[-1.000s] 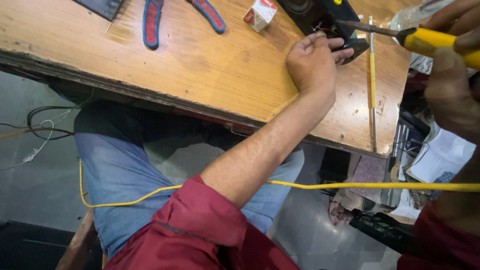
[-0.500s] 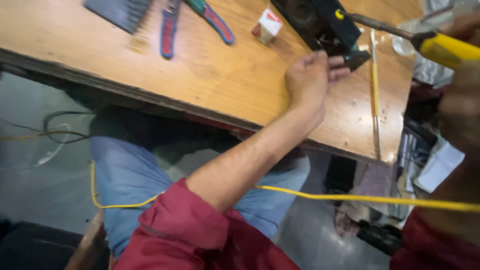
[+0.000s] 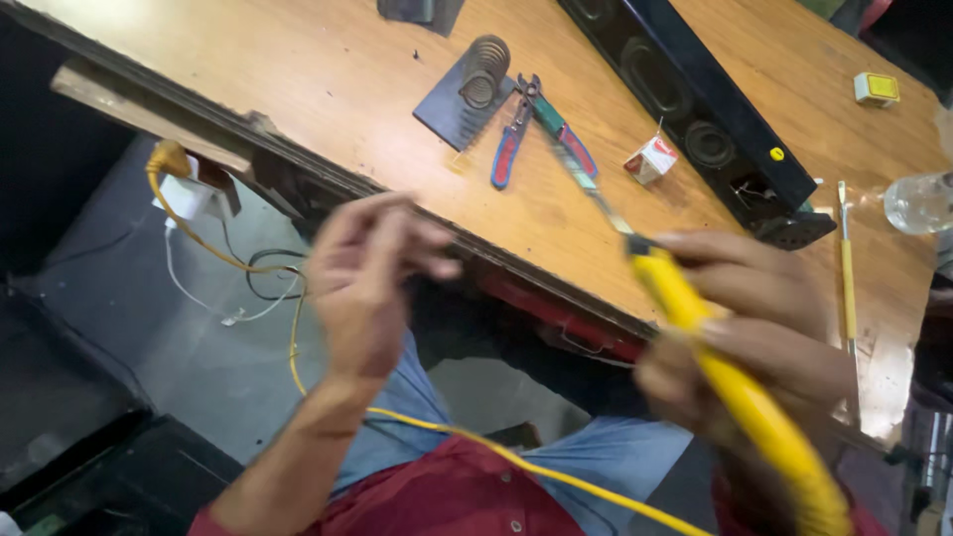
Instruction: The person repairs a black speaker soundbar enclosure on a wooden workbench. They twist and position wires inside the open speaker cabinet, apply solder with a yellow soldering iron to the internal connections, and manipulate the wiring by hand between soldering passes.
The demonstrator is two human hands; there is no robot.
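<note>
Near the front edge of the worn wooden desk (image 3: 298, 89), the person's right hand (image 3: 754, 328) is wrapped tightly around the yellow-handled soldering iron (image 3: 715, 367), its grip closed on the handle. The iron's thin metal tip points up and to the left over the desk, towards the pliers with red and blue handles (image 3: 531, 134). A yellow cord (image 3: 467, 442) runs from the lower right across the person's lap — over a dark red shirt and blue jeans — and up on the left to a white plug adapter (image 3: 189, 194) below the desk's edge.

The left hand (image 3: 367, 283) hangs in the air just in front of the desk's edge, fingers loosely curled and parted, holding nothing; it is blurred.

Farther back on the desk stands a coiled metal iron stand on a dark flat plate (image 3: 472, 89), just left of the pliers. A small red and white box (image 3: 650, 159) lies to the right of them, beside a long black speaker bar (image 3: 695, 99) that runs diagonally across the far side. A slim yellow-handled tool (image 3: 846, 268) lies near the right edge, a clear glass object (image 3: 918, 203) beyond it, and a small yellow block (image 3: 877, 89) sits at the far right.
</note>
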